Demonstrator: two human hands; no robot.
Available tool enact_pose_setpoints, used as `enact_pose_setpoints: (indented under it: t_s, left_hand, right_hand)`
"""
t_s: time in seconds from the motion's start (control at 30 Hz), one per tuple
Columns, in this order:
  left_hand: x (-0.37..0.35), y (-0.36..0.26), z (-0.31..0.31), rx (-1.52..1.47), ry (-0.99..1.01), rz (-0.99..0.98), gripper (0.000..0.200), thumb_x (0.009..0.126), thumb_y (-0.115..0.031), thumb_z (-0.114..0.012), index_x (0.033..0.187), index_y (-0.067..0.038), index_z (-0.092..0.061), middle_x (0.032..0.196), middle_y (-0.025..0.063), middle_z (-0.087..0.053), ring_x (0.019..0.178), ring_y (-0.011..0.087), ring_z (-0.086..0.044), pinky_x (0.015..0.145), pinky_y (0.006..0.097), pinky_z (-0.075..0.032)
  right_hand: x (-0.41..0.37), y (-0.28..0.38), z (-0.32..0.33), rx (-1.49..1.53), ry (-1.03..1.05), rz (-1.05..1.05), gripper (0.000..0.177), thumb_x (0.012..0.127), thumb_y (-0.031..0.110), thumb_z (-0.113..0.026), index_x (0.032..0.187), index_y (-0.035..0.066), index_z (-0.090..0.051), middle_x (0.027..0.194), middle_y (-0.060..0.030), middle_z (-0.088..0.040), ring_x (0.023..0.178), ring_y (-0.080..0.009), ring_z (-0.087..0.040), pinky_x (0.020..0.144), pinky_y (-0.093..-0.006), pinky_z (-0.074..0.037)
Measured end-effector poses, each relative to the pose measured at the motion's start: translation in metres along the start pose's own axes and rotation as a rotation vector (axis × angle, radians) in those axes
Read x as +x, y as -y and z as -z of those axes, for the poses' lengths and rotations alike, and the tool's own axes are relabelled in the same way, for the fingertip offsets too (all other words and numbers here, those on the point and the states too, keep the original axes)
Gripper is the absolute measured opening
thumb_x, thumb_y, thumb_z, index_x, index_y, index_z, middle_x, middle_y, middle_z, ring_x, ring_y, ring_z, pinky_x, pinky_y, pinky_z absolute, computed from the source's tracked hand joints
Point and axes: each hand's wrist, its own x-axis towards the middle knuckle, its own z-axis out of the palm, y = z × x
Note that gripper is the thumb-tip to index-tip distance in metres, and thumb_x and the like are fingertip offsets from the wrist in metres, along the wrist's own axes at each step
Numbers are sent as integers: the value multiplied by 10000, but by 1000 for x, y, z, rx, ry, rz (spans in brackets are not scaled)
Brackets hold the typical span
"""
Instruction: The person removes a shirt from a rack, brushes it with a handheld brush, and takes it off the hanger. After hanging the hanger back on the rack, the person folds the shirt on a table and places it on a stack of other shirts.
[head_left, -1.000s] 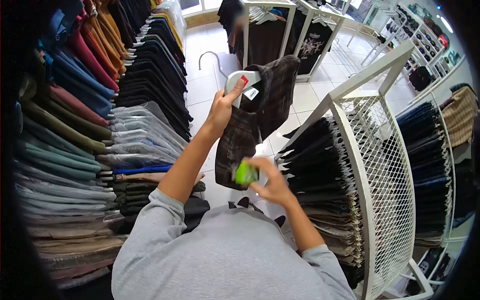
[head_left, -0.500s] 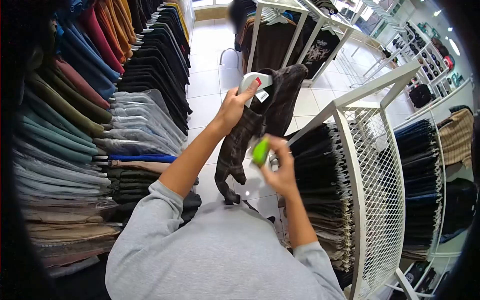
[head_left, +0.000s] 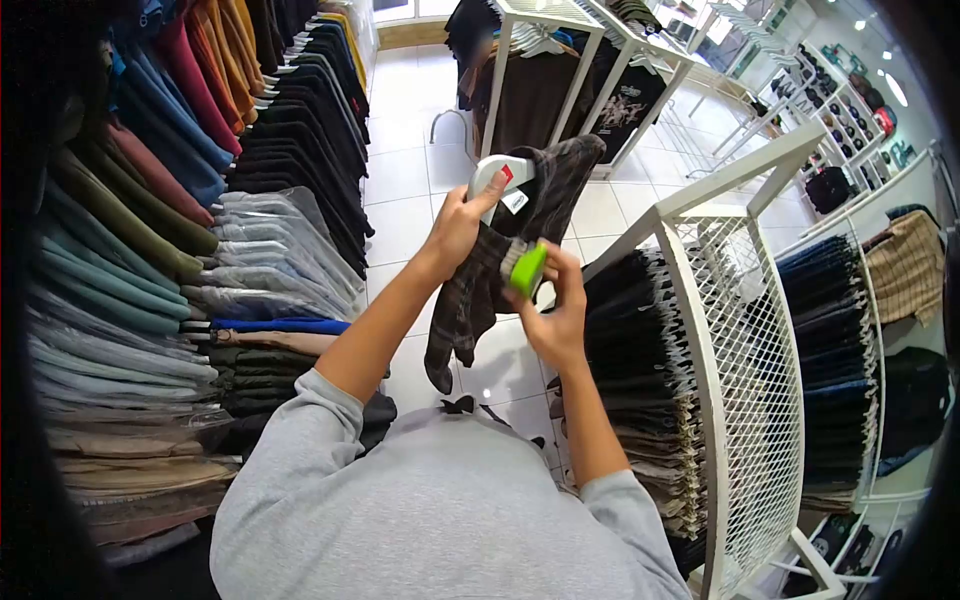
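At the centre of the frame, a dark plaid shirt point(head_left: 465, 300) was hung on a white hanger point(head_left: 487, 173), which was clasped under the thumb of the left hand point(head_left: 456, 234); how its fingers were set behind could not be told. Just below, a green brush point(head_left: 529, 269) was pinched between the thumb and fingers of the right hand point(head_left: 560, 315), its pale bristles turned toward the cloth. A white mesh rack point(head_left: 760, 420) was seen at the right.

Stands between hung clothes point(head_left: 270, 240) on the left and a rack point(head_left: 758, 400) on the right — has a shirt point(head_left: 465, 310) on a hanger point(head_left: 486, 172) in front, a brush point(head_left: 529, 270) by it — and a far rack point(head_left: 498, 85) beyond.
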Motion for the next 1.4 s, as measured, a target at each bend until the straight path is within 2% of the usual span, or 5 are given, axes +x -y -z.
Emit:
enact_pose_setpoints:
  t_s: [0.13, 0.23, 0.5, 0.77, 1.4]
  left_hand:
    - [-5, -5, -11, 28, 6, -61, 565, 996, -537, -584, 1045, 13, -707, 911, 26, -664, 852, 106, -555, 809, 255, -446]
    - [0, -1, 17, 84, 29, -82, 541, 994, -500, -598, 1046, 27, -709, 890, 28, -665, 851, 108, -560, 813, 258, -455]
    - [-34, -13, 2, 709, -5, -207, 289, 890, -308, -741, 1053, -69, -740, 871, 197, -722, 782, 366, -694, 719, 404, -520]
    - [-58, -25, 5, 781, -91, -317, 405, 805, -429, -824, 996, -75, -774, 836, 145, -747, 759, 326, -730, 713, 396, -554]
    - [-56, -23, 5, 985, 157, -887, 265, 641, -76, -772, 898, -63, -709, 753, 88, -687, 666, 295, -671, 593, 372, -525]
  right_hand:
    - [-26, -7, -31, -35, 74, 125, 596, 707, -9, -729, 1275, 29, -552, 1208, -156, -600, 1131, -321, -589, 977, -392, -468]
    - [-64, 5, -5, -142, 731, -44, 612, 748, 52, -749, 1335, 44, -574, 1213, -141, -626, 1215, -322, -587, 1040, -435, -457]
    - [21, 27, 49, -333, -312, 110, 603, 979, 231, -628, 1469, -34, -396, 1197, -201, -479, 1093, -318, -528, 968, -403, -427]
    - [23, -84, 110, -766, -496, -351, 697, 1002, 401, -594, 1544, 43, -342, 1265, -256, -486, 1192, -441, -537, 1013, -486, -460]
    - [-13, 28, 89, -779, -466, 8, 598, 931, 282, -717, 1492, 208, -524, 1159, -163, -550, 936, -322, -621, 812, -428, -529]
